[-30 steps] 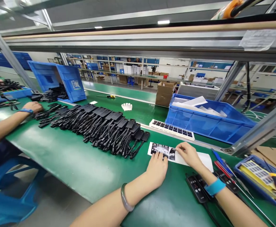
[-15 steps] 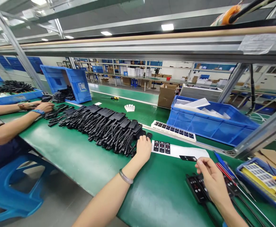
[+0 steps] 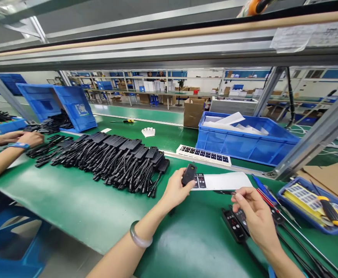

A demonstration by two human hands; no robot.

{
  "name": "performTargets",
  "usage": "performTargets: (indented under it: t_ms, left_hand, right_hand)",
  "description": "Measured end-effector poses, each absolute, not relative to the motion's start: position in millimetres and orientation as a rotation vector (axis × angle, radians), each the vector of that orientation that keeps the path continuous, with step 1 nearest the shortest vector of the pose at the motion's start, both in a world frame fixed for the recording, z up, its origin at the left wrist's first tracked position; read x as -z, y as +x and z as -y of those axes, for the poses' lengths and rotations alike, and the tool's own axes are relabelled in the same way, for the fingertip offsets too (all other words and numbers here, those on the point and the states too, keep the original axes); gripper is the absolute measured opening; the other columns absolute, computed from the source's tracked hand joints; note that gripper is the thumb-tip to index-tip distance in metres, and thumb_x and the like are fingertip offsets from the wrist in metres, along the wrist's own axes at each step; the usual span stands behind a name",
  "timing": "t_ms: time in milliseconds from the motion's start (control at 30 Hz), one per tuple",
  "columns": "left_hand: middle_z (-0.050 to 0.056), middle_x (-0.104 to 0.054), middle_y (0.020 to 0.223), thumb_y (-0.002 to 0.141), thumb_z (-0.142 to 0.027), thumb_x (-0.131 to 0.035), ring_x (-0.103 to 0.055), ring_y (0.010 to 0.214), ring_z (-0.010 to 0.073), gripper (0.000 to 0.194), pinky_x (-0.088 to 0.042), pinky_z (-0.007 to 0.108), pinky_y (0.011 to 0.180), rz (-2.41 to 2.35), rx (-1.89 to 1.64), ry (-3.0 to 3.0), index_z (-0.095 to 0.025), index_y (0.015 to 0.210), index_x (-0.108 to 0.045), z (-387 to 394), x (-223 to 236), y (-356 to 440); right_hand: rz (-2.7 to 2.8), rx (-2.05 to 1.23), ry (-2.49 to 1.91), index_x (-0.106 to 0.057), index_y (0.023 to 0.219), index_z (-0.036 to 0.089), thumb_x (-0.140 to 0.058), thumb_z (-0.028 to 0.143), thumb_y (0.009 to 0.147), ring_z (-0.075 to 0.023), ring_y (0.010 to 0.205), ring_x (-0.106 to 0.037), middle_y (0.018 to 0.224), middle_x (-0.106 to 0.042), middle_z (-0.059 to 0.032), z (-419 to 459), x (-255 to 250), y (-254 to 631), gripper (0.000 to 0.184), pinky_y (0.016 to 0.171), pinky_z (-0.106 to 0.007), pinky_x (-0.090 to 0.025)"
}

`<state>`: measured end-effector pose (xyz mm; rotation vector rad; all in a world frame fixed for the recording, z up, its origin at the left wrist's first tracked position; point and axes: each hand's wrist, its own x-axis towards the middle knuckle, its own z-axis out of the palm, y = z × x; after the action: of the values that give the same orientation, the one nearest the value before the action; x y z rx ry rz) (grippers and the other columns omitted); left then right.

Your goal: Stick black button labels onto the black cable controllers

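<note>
My left hand [image 3: 176, 190] is closed on a small black controller box [image 3: 189, 174], lifted off the green table; its cable is hidden below the hand. My right hand [image 3: 251, 215] pinches a thin black sticker [image 3: 225, 192] by its end, just right of the box. Behind both hands lies a white backing sheet [image 3: 223, 181] with a couple of stickers left on it. A long row of black controllers with cables [image 3: 113, 156] lies to the left. Finished controllers [image 3: 234, 224] lie under my right wrist.
A second sticker sheet [image 3: 204, 155] lies before a blue bin [image 3: 244, 141]. A blue tray with tools [image 3: 316, 204] sits at right, pens [image 3: 263, 189] beside it. Another person's hands [image 3: 26, 138] work on cables at left, near a tipped blue crate [image 3: 70, 102]. A white glove [image 3: 148, 132] lies farther back.
My left hand took a controller from the end of the row and lifted it toward the sheet. My right hand peeled a sticker off the sheet and now holds it near the box.
</note>
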<state>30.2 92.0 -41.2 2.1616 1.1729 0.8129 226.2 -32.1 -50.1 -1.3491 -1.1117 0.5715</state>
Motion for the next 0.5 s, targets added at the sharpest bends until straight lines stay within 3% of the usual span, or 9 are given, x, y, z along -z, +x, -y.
performTargets:
  t_ms: [67,133,300,500]
  left_hand:
    - [0.004,-0.060,0.092,0.084,-0.034,-0.051,-0.061,0.063,0.0122,0.030,-0.052,0.026,0.059,-0.950,-0.745,1.935,-0.019,0.110,-0.047,-78.1,43.0,38.4]
    - [0.006,-0.062,0.090,0.082,-0.034,-0.055,-0.059,0.060,0.0103,0.033,-0.052,0.026,0.059,-0.746,-0.659,1.560,-0.016,0.109,-0.046,-64.9,44.5,45.5]
    - [0.007,-0.064,0.089,0.071,-0.024,-0.068,-0.066,0.071,0.0154,0.045,-0.051,0.030,0.071,-0.550,-0.474,1.082,-0.016,0.109,-0.046,-43.4,45.4,54.0]
    - [0.006,-0.067,0.084,0.062,-0.004,-0.063,-0.069,0.083,0.0217,0.057,-0.052,0.033,0.076,-0.513,-0.321,0.972,-0.018,0.115,-0.049,-35.8,46.3,57.9]
  right_hand:
    - [1.125,-0.560,-1.343,-0.051,0.084,0.024,-0.054,0.040,0.088,-0.0110,0.060,-0.053,0.078,-0.051,0.0033,33.7,48.2,226.4,0.017,0.060,-0.026,-0.042]
    - [1.146,-0.550,-1.330,-0.052,0.083,0.024,-0.053,0.039,0.089,-0.0106,0.061,-0.052,0.077,-0.050,0.0035,35.2,46.0,226.6,0.016,0.061,-0.026,-0.041]
    - [1.136,-0.552,-1.339,-0.052,0.080,0.024,-0.055,0.037,0.088,-0.0108,0.056,-0.050,0.066,-0.050,0.0043,37.9,37.3,225.2,0.016,0.056,-0.023,-0.042]
    - [1.132,-0.561,-1.464,-0.055,0.076,0.021,-0.063,0.039,0.080,-0.0129,0.055,-0.052,0.064,-0.054,0.0022,38.5,31.3,221.2,0.020,0.051,-0.023,-0.045]
